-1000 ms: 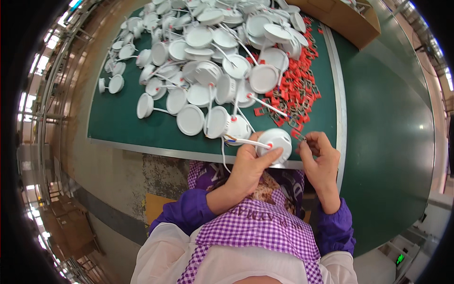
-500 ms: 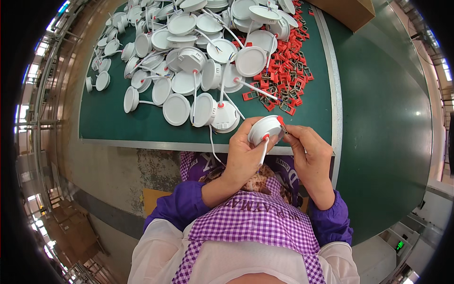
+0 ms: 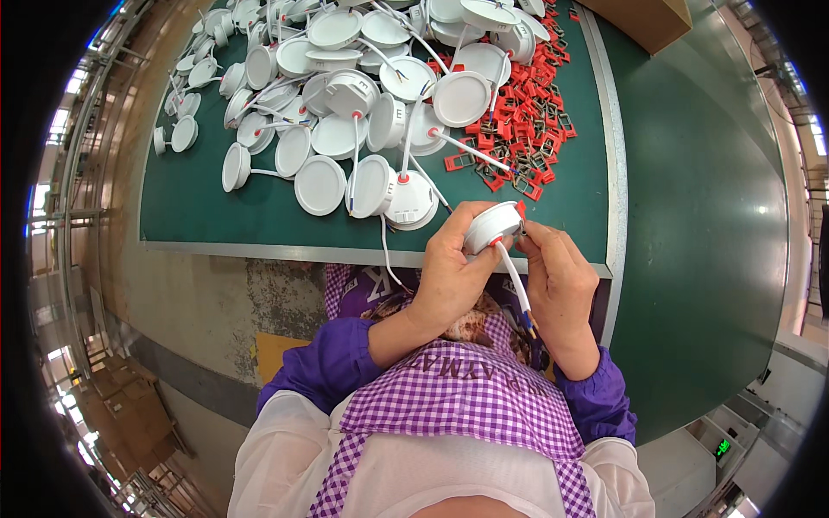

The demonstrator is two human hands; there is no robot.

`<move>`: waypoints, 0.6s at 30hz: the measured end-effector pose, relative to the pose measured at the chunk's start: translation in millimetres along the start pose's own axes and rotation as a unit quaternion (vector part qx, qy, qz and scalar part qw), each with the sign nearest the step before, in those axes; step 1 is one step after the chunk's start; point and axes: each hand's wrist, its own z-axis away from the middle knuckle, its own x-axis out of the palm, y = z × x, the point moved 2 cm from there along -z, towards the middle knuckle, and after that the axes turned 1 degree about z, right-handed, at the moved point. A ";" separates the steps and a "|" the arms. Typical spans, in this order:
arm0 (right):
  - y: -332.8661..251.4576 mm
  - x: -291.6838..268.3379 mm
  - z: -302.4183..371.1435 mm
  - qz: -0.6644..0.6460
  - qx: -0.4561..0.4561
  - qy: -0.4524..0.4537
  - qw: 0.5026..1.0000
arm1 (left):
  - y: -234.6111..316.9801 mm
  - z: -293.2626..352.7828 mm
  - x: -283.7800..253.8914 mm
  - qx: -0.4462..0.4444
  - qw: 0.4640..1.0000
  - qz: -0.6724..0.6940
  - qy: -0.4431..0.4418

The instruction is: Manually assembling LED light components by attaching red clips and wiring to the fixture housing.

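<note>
A round white downlight [image 3: 489, 226] with a white cable [image 3: 515, 281] hanging from its back is gripped in my left hand [image 3: 449, 272], just over the table's front edge. At the light's right rim, my right hand [image 3: 560, 272] pinches a red spring clip [image 3: 521, 211] between thumb and fingers. The clip touches the rim; its metal part is mostly hidden by my fingertips. Beyond my hands lies a large heap of similar white downlights [image 3: 319, 185], with a pile of red clips with metal loops [image 3: 527, 129] at its right.
The green table [image 3: 250, 226] has a pale metal edge strip [image 3: 614, 173]. Another green surface [image 3: 691, 216] adjoins on the right, with a cardboard box [image 3: 639, 22] at its far end. A loose cable [image 3: 386, 250] hangs over the front edge.
The held downlight has turned a little and shifted slightly right and up. Its cable now swings down to the right instead of down to the left. My right hand stays at the clip.
</note>
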 end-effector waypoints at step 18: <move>21.6 -13.2 -0.3 -0.277 0.206 -0.164 0.924 | 15.9 12.4 -11.6 -0.038 0.992 -0.052 -0.109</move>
